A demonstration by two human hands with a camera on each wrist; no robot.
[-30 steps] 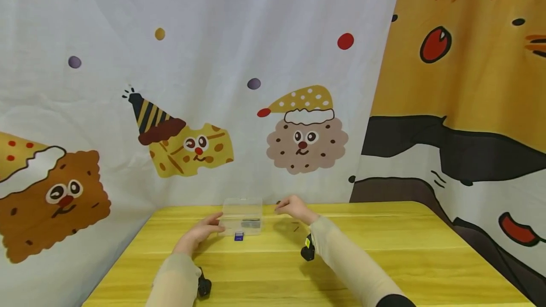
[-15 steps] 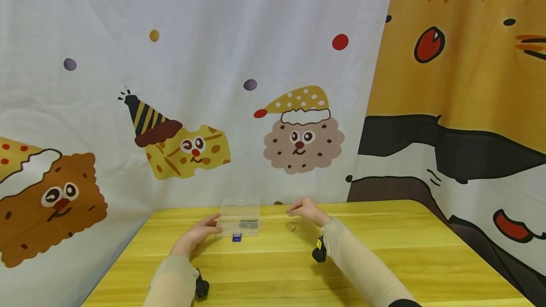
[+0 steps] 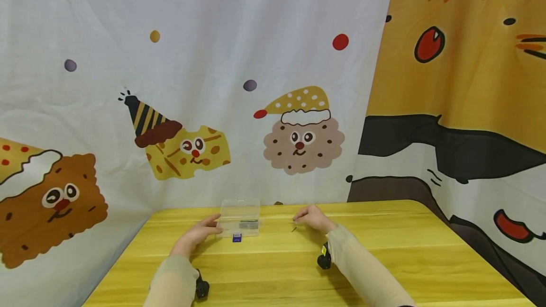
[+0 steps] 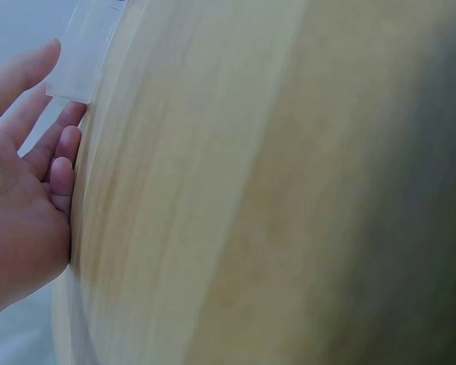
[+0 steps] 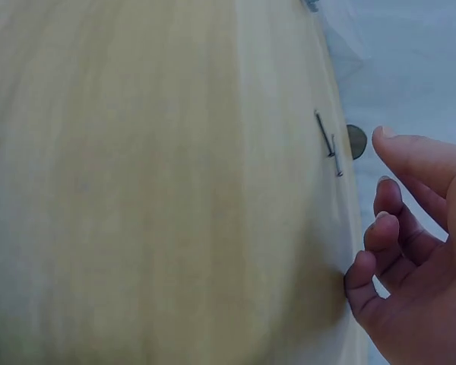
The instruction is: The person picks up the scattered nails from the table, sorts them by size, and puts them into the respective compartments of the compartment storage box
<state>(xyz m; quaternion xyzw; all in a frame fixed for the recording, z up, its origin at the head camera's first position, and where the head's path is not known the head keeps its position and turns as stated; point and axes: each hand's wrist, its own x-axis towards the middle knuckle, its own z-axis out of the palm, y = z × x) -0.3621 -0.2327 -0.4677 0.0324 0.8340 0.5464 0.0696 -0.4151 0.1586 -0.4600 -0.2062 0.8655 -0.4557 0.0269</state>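
A clear plastic box (image 3: pixel 239 224) stands with its lid raised at the back of the table, a small dark bundle of thin pieces inside it. My left hand (image 3: pixel 198 235) is at the box's left side with fingers extended; in the left wrist view its fingertips reach the box corner (image 4: pixel 80 72), and contact is hard to tell. Two thin nails (image 5: pixel 327 141) lie close together on the wood to the right of the box. Right beside them is my right hand (image 3: pixel 314 218), fingers loosely bent, thumb apart from the fingertips, nothing visible between them.
A small blue label or tab (image 3: pixel 237 237) sits at the box's front edge. The wooden table (image 3: pixel 264 274) ends at a printed cloth backdrop (image 3: pixel 239 22) close behind the box. Wrist cameras (image 3: pixel 324 256) are strapped under both sleeves.
My right hand has moved from near the box to the right, then down toward the nails. The left hand and the box keep their places; the head view has shifted slightly.
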